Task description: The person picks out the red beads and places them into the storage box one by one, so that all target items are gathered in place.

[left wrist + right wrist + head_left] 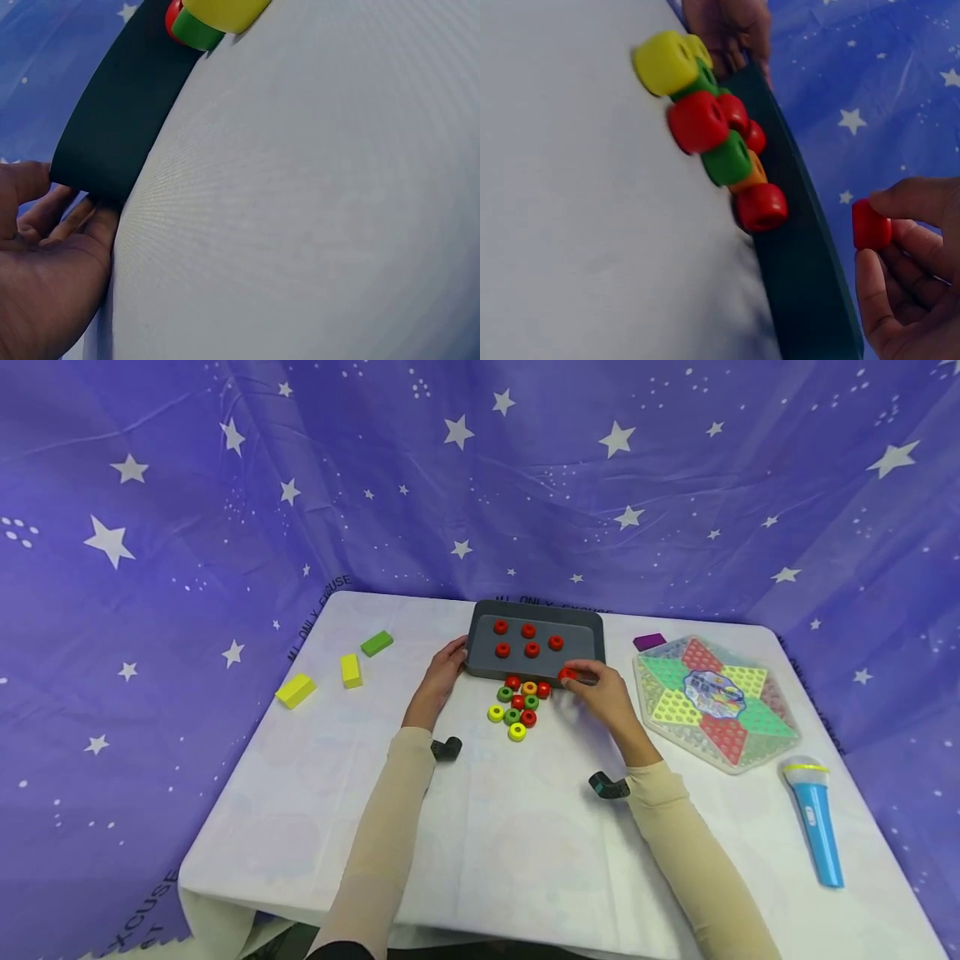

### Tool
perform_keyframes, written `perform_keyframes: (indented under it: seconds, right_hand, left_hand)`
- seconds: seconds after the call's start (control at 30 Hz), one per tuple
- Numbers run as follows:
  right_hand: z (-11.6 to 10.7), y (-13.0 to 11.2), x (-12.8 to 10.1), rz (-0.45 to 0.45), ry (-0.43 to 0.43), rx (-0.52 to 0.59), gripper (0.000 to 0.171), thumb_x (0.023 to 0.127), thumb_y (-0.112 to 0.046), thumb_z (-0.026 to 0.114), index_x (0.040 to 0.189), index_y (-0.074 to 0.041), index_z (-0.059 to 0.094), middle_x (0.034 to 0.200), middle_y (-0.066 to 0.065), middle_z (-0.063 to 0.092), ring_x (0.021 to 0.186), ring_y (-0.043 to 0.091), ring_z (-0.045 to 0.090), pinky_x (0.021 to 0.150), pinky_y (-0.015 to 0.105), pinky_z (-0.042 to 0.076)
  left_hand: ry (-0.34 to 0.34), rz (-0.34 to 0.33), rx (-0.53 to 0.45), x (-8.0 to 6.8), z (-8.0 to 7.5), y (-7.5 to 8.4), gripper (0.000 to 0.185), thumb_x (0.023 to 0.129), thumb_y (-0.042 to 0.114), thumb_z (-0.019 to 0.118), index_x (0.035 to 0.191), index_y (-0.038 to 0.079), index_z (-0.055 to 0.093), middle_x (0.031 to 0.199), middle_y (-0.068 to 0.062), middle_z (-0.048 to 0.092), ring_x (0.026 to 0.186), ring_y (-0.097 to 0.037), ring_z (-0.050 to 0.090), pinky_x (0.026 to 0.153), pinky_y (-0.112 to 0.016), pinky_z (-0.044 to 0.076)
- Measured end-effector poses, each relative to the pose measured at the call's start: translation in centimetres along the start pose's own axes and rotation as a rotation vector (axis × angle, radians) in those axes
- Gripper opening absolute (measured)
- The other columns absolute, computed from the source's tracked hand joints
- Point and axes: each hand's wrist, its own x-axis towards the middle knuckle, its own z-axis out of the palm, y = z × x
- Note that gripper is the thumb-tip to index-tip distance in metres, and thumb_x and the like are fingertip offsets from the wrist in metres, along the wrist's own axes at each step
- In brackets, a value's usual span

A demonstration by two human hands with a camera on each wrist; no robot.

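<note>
A dark grey baking tray point(581, 625) lies at the far side of the table with several red ring-shaped beads point(528, 631) spaced out in it. My left hand point(441, 675) holds the tray's left end, thumb at the rim and fingers against the side below. Between thumb and fingertips, my right hand point(606, 695) pinches a red bead point(871, 225) above the tray's near right corner. A cluster of loose beads in red, green, yellow and orange sits on the table against the tray's near side, a yellow bead point(517, 732) closest to me.
Two yellow blocks point(296, 690) and a green block point(377, 643) lie on the left. To the right are a purple block point(648, 642), a hexagonal star-patterned game board point(716, 697) and a blue toy microphone point(817, 827). A starry purple cloth hangs behind the table.
</note>
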Motion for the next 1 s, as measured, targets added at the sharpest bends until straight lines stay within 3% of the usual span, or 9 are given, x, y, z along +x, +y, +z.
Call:
perform_keyframes:
  seconds: [0.2,0.37,0.7,1.0]
  right_hand:
    - [-1.1,-0.5,2.9,0.005,-0.014,0.091,0.038,0.089,-0.018,0.069,0.125,-0.005,0.063,0.113,0.012,0.067,0.099,0.015,0.063,0.078,0.020,0.050]
    - [-1.9,-0.4,5.0,0.055,0.006,0.137,0.039,0.090,-0.018,0.068,0.126,-0.004,0.062,0.108,0.006,0.068,0.090,0.006,0.060,0.080,0.025,0.051]
    - [-1.8,-0.6,8.1,0.108,0.030,0.063,0.036,0.090,-0.017,0.064,0.125,-0.007,0.063,0.118,0.014,0.064,0.092,0.013,0.061,0.078,0.021,0.047]
    - [-0.9,0.2,10.3,0.178,0.065,-0.035,0.033,0.090,-0.018,0.064,0.122,-0.009,0.065,0.115,0.013,0.065,0.088,0.016,0.063,0.070,0.021,0.046]
  left_hand:
    - [0.020,0.003,-0.017,-0.1,-0.5,-0.1,0.042,0.103,0.012,0.045,0.145,0.012,0.044,0.149,-0.007,0.044,0.138,-0.017,0.039,0.115,-0.032,0.032]
    - [0.010,-0.008,-0.009,-0.1,-0.6,0.0,0.042,0.103,0.014,0.044,0.145,0.015,0.046,0.149,-0.005,0.043,0.138,-0.016,0.038,0.114,-0.032,0.032]
    - [-0.010,0.009,-0.042,0.0,-0.3,0.3,0.042,0.103,0.011,0.044,0.145,0.010,0.044,0.149,-0.008,0.043,0.138,-0.017,0.038,0.115,-0.033,0.031]
    - [-0.017,-0.012,-0.041,0.0,0.0,-0.1,0.041,0.103,0.011,0.043,0.144,0.011,0.046,0.149,-0.008,0.043,0.138,-0.018,0.038,0.115,-0.034,0.032]
